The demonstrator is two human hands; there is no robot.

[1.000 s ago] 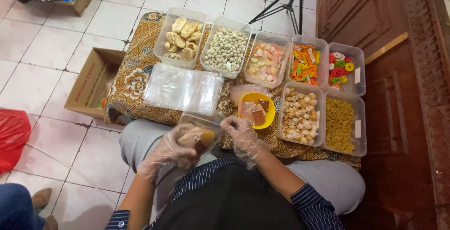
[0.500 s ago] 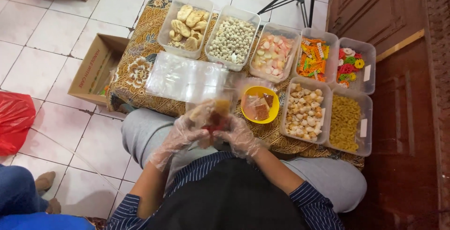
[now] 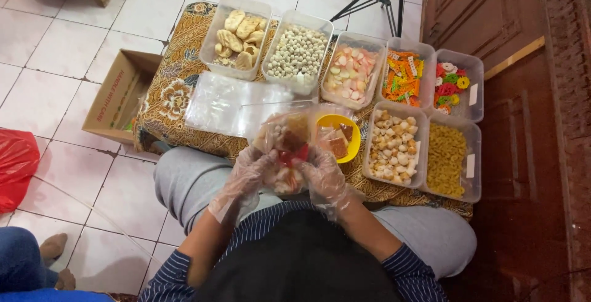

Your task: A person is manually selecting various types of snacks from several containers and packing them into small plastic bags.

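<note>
Low batik-covered table (image 3: 178, 92) ahead; both gloved hands, left (image 3: 249, 173), right (image 3: 323, 176), raised together, clamped on filled snack bag (image 3: 284, 148).

A clear snack-filled bag (image 3: 284, 148) sits in both hands; clear empty bags (image 3: 228, 102) lie beyond; a brown cardboard box (image 3: 120, 96) stands on the floor, left.

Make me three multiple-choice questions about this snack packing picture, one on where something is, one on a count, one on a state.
1. Where is the yellow bowl?
A. on the patterned cloth, before the tubs
B. in the cardboard box
C. on the floor tiles

2. How many clear tubs of snacks stand on the cloth?
A. four
B. seven
C. ten

3. How is the snack bag held?
A. lying on the cloth
B. in one hand
C. between both gloved hands

Answers: 1 A, it sits beside the plastic sheets. 2 B, five behind, two in front. 3 C, left hand and right hand both grip it.
</note>
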